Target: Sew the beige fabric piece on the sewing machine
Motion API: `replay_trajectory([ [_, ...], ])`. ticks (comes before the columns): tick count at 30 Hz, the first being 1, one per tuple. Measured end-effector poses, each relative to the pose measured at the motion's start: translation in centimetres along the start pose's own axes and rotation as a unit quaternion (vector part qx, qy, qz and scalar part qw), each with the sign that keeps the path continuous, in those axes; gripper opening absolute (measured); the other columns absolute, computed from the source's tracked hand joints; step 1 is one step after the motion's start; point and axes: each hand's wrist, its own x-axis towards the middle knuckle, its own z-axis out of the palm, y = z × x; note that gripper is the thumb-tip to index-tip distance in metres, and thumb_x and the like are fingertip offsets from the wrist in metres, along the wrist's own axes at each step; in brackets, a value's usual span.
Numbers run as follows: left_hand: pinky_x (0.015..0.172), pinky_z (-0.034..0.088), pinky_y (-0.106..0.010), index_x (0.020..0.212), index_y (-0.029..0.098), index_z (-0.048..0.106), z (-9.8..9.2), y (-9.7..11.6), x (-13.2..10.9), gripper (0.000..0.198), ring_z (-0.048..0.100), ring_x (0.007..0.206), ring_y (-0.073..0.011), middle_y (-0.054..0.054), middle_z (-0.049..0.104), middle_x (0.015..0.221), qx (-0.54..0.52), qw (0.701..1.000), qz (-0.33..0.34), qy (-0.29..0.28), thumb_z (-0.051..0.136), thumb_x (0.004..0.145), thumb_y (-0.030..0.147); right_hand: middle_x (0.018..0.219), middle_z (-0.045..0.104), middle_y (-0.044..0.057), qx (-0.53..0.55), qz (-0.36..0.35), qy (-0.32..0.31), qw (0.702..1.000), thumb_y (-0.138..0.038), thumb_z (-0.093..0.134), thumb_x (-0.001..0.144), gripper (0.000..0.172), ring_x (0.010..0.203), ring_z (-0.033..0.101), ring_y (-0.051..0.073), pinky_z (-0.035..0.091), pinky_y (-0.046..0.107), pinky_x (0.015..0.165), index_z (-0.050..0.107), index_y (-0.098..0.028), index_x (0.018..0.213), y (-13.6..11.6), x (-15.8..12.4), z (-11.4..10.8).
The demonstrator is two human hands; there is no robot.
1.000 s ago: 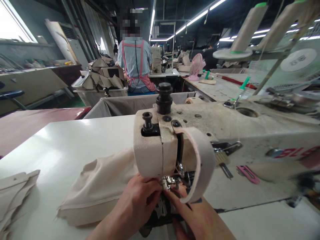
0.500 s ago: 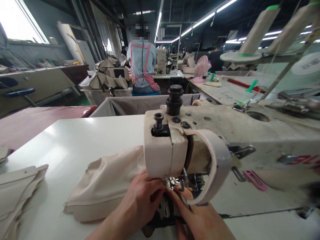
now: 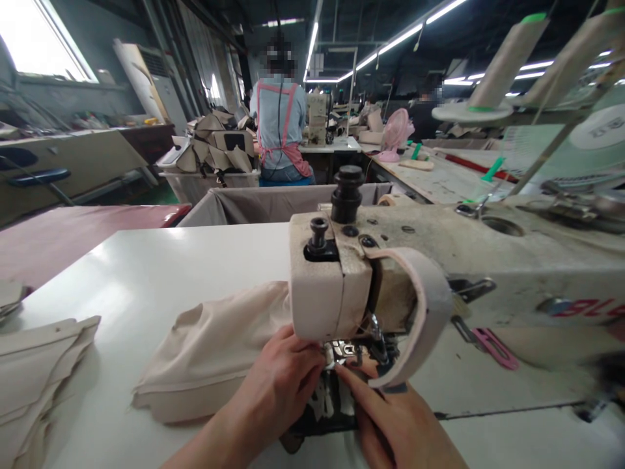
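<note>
Machine head [image 3: 332, 286] hides the needle and both hands' fingertips; fabric stack [image 3: 39, 378] cut off at left edge; thread cones [image 3: 508, 58] cropped above.

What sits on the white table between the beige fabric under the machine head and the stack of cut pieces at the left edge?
In the head view, only bare white table shows between the beige fabric and the stack of cut pieces.
</note>
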Motion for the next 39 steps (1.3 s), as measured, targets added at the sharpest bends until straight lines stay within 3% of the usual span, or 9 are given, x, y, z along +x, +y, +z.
replay_trajectory([
  [6, 0.067, 0.049, -0.027, 0.070, 0.017, 0.062, -0.2, 0.1, 0.1, 0.017, 0.062, 0.068, -0.0172, -0.004, 0.069, 0.073, -0.012, 1.000, -0.007, -0.016, 0.052, 0.077, 0.006, 0.111, 0.062, 0.012, -0.019, 0.004, -0.014, 1.000, -0.001, 0.045, 0.072, 0.058, 0.107, 0.053, 0.030, 0.048, 0.046, 0.099, 0.054, -0.010, 0.129, -0.8, 0.5, 0.3],
  [11, 0.066, 0.051, -0.026, 0.074, 0.018, 0.068, 0.3, -0.1, -0.3, 0.019, 0.065, 0.067, -0.0163, -0.003, 0.072, 0.076, -0.047, 0.998, -0.046, -0.015, 0.054, 0.075, 0.005, 0.121, 0.060, 0.014, -0.074, -0.003, -0.017, 0.997, -0.003, 0.046, 0.072, 0.059, 0.110, 0.053, 0.032, 0.050, 0.050, 0.096, 0.054, -0.013, 0.129, -0.8, 0.8, 0.1],
  [16, 0.063, 0.051, -0.026, 0.071, 0.019, 0.067, 0.8, -0.3, -0.7, 0.019, 0.066, 0.069, -0.0183, -0.004, 0.071, 0.072, -0.043, 0.998, -0.051, 0.015, 0.053, 0.075, 0.007, 0.105, 0.064, 0.012, -0.066, 0.000, -0.031, 0.997, -0.004, 0.047, 0.071, 0.050, 0.099, 0.057, 0.030, 0.052, 0.049, 0.092, 0.060, -0.015, 0.117, -0.3, 0.9, -0.1],
  [23, 0.057, 0.047, -0.022, 0.058, 0.017, 0.059, 0.9, -0.6, 0.1, 0.022, 0.064, 0.067, -0.0171, -0.003, 0.065, 0.063, -0.001, 0.996, -0.089, 0.032, 0.054, 0.078, 0.008, 0.115, 0.060, 0.011, -0.019, 0.013, -0.005, 1.000, -0.003, 0.046, 0.071, 0.067, 0.110, 0.051, 0.030, 0.047, 0.049, 0.096, 0.046, -0.014, 0.137, -0.4, 1.2, 0.3],
  [32, 0.061, 0.049, -0.027, 0.063, 0.018, 0.062, 1.5, -1.4, 0.5, 0.019, 0.063, 0.065, -0.0186, -0.004, 0.065, 0.066, 0.028, 0.991, -0.102, 0.081, 0.053, 0.078, 0.013, 0.102, 0.060, 0.015, -0.029, 0.020, 0.029, 0.999, -0.005, 0.045, 0.077, 0.040, 0.106, 0.051, 0.033, 0.049, 0.051, 0.092, 0.063, -0.009, 0.113, -0.5, 0.7, 0.4],
  [36, 0.062, 0.050, -0.028, 0.070, 0.017, 0.067, 1.3, -1.3, 0.8, 0.017, 0.064, 0.067, -0.0201, -0.006, 0.068, 0.072, 0.022, 0.990, -0.119, 0.077, 0.052, 0.078, 0.015, 0.093, 0.060, 0.013, -0.029, 0.008, 0.043, 0.999, -0.004, 0.045, 0.077, 0.029, 0.104, 0.052, 0.032, 0.050, 0.049, 0.091, 0.066, -0.011, 0.097, -0.4, 0.8, 0.3],
  [39, 0.063, 0.051, -0.030, 0.071, 0.016, 0.069, 1.0, -1.2, 0.9, 0.019, 0.065, 0.068, -0.0214, -0.007, 0.069, 0.073, 0.015, 0.988, -0.140, 0.060, 0.052, 0.079, 0.017, 0.096, 0.062, 0.014, -0.043, 0.004, 0.040, 0.998, -0.004, 0.044, 0.077, 0.029, 0.102, 0.054, 0.033, 0.052, 0.049, 0.089, 0.065, -0.011, 0.097, -0.5, 0.9, 0.4],
])
